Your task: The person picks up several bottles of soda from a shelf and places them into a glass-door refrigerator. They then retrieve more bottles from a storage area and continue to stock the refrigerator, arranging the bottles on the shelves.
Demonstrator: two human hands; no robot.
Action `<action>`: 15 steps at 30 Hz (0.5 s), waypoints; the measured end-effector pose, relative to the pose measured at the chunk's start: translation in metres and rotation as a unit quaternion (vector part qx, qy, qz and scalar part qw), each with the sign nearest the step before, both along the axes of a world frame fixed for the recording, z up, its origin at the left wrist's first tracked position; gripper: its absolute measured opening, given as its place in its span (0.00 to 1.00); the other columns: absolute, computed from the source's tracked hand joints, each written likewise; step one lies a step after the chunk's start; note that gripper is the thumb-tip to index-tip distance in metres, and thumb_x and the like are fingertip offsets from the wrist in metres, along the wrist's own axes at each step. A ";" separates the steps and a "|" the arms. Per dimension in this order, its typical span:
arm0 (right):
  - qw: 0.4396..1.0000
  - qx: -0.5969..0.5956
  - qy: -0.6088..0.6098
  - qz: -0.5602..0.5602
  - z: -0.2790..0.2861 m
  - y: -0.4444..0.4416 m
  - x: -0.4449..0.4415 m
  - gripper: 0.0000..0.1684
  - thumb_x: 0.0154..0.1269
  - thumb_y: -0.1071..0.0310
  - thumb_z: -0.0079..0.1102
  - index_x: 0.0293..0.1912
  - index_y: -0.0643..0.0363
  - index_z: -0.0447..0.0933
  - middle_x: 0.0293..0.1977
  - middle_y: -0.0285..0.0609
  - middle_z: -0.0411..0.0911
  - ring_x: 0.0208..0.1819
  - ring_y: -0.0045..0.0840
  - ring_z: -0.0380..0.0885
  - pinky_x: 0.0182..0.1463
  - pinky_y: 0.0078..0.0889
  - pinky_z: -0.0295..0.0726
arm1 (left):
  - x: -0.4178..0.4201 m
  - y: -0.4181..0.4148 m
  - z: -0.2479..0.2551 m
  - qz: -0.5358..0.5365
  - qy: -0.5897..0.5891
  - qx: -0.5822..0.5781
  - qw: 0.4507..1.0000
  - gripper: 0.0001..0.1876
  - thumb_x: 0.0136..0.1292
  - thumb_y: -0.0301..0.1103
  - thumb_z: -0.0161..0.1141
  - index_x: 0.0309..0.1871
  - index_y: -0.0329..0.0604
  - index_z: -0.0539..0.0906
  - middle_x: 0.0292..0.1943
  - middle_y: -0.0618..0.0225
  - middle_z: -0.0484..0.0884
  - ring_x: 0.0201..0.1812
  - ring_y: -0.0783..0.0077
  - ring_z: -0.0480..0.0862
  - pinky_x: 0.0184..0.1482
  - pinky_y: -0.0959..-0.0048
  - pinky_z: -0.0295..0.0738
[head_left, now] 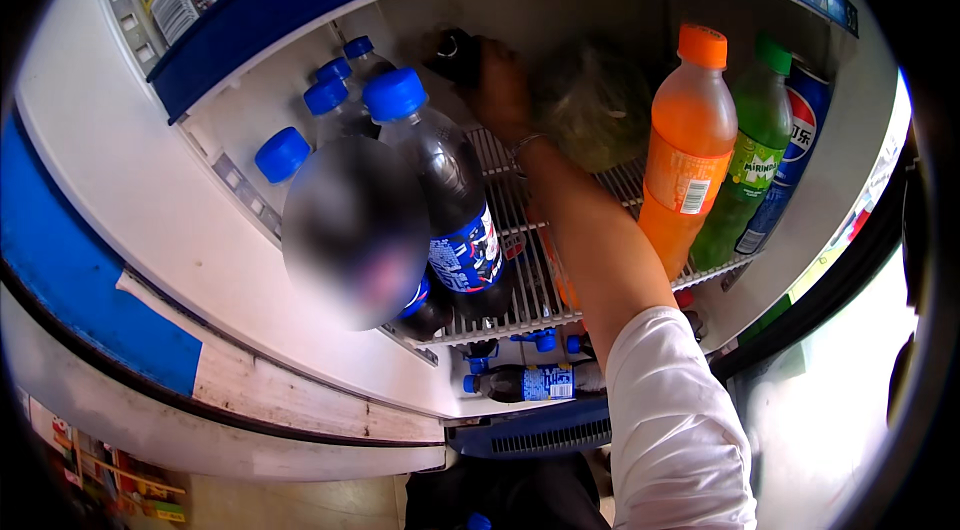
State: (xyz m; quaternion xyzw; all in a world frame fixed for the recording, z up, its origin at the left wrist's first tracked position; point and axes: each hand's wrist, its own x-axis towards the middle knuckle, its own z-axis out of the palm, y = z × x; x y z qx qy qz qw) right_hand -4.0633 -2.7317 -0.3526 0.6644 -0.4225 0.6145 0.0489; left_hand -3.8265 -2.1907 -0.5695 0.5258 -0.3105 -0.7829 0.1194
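Note:
My right hand (501, 87), in a white sleeve, reaches deep into an open drinks cooler, closed around a dark object (456, 57) whose kind is unclear. A clear plastic bag (592, 110) with greenish contents lies just right of the hand. On the left of the wire shelf (525, 305) stand several dark cola bottles with blue caps, the nearest one (450, 185) upright. To the right of my forearm are an orange soda bottle (686, 162), a green Mirinda bottle (750, 162) and blue Pepsi cans (799, 117). My left hand is out of view.
Below the wire shelf, a cola bottle (536, 383) lies on its side near other blue-capped bottles. A blue shelf edge (300, 12) crosses above the opening. The white cooler wall (150, 155) bounds the left side. A blue cap (478, 522) shows at the bottom edge.

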 end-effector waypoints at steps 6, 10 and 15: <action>0.932 -0.052 -0.247 0.259 0.015 -0.018 0.009 0.37 0.43 0.69 0.78 0.53 0.64 0.72 0.47 0.50 0.80 0.46 0.40 0.81 0.53 0.40 0.79 | 0.016 0.021 -0.032 -0.048 0.019 -0.003 0.999 0.54 0.54 0.76 0.57 0.68 0.33 0.67 0.59 0.61 0.73 0.59 0.70 0.69 0.63 0.68 0.63; 0.853 0.024 -0.425 0.303 0.021 -0.011 0.012 0.29 0.54 0.58 0.75 0.50 0.65 0.76 0.41 0.44 0.80 0.40 0.26 0.80 0.45 0.34 0.81 | 0.059 0.078 -0.154 -0.126 0.027 -0.017 0.992 0.56 0.53 0.77 0.56 0.69 0.33 0.66 0.61 0.60 0.73 0.61 0.70 0.69 0.65 0.68 0.63; 0.825 0.244 -0.469 0.200 0.017 -0.030 -0.032 0.41 0.64 0.37 0.58 0.54 0.69 0.75 0.47 0.47 0.81 0.43 0.29 0.80 0.49 0.35 0.80 | 0.006 0.024 -0.061 -0.167 0.154 -0.022 0.974 0.56 0.53 0.80 0.52 0.68 0.33 0.66 0.58 0.64 0.73 0.57 0.73 0.69 0.60 0.70 0.65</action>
